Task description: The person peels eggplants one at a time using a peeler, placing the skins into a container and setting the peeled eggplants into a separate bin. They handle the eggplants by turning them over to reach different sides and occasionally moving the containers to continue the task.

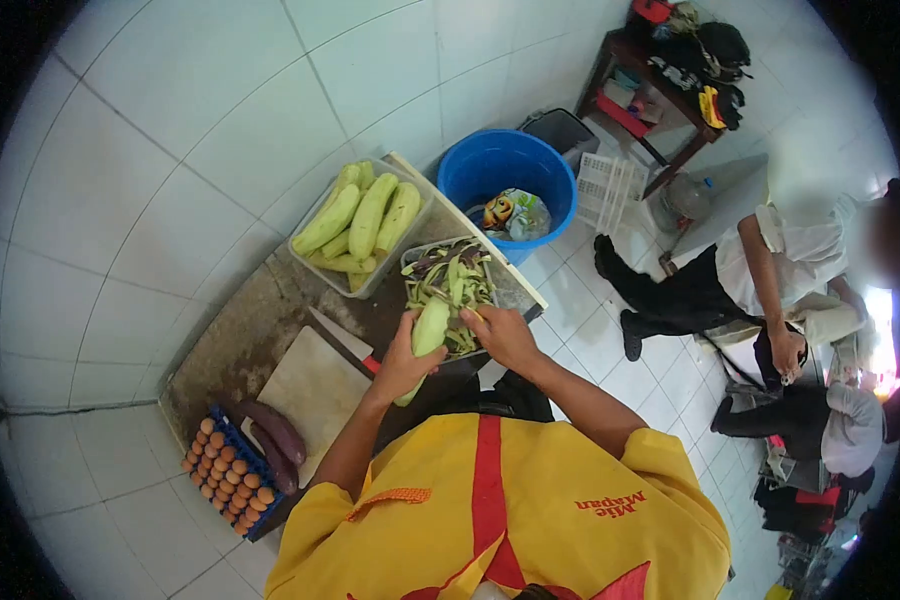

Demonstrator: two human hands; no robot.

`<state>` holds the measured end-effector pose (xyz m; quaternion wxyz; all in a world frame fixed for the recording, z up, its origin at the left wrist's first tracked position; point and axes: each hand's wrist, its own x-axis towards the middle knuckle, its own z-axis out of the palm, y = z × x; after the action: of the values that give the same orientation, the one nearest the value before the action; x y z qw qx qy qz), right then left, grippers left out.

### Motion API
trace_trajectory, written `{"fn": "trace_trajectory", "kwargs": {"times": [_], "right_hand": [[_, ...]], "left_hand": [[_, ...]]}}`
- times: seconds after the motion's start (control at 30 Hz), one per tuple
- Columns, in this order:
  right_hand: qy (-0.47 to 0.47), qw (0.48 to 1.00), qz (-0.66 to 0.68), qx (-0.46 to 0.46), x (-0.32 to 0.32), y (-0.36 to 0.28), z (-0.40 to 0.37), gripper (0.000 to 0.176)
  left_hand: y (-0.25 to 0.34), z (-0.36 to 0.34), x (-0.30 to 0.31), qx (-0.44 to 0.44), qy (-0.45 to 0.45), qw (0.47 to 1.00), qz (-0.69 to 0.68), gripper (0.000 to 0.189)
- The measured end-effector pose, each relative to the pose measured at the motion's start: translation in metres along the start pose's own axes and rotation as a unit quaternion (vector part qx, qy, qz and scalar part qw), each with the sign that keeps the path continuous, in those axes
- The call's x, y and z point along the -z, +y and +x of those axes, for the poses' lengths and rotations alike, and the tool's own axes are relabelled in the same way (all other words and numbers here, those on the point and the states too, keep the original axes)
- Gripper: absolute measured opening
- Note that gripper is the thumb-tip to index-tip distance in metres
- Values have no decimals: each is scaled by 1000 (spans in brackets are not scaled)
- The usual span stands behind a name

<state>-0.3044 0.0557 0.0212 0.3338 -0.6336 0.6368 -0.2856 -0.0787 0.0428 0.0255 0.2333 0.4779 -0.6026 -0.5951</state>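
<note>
Beside tiled walls, the left hand grips a pale-green vegetable, best kept over peelings; the curled right hand's hold is unclear.

Bare forearms stretched forward; left hand curled in a grip; right hand just beside, fingers bent

A yellow shirt is being worn, short sleeves being included. Its front is being split by a red stripe. The left chest is being crossed by slanted orange patterned trim; the right is being marked by red lettering, "Mapan" being shown. Dark trousers are being worn below.
</note>
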Motion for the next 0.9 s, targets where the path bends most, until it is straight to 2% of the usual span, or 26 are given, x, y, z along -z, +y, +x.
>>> {"fn": "trace_trajectory", "kwargs": {"times": [0.13, 0.17, 0.3, 0.4, 0.43, 0.57, 0.7, 0.9], "right_hand": [[-29, 997, 5, -73, -5, 26, 20, 63], [-29, 995, 12, -93, -11, 36, 22, 67], [-48, 995, 31, -86, -6, 39, 14, 69], [-52, 994, 43, -81, -2, 37, 5, 69], [-39, 996, 35, -73, -7, 42, 4, 67], [-88, 992, 42, -81, 5, 31, -1, 67], [-89, 992, 39, -80, 12, 24, -4, 68], [-54, 996, 53, -47, 17, 18, -12, 64]], "left_hand": [[4, -4, -21, -95, -40, 993, 61, 67], [14, -5, -20, -11, -61, 998, -26, 66], [1, 0, -4, 21, -17, 993, -111, 61], [10, -7, 5, 55, 10, 993, -108, 61], [7, -6, 7, 53, 22, 993, -102, 61], [-1, -6, 11, 83, 62, 989, -102, 62], [0, -7, 12, 72, 81, 989, -103, 63], [0, 0, 16, 75, 97, 982, -146, 50]]}}
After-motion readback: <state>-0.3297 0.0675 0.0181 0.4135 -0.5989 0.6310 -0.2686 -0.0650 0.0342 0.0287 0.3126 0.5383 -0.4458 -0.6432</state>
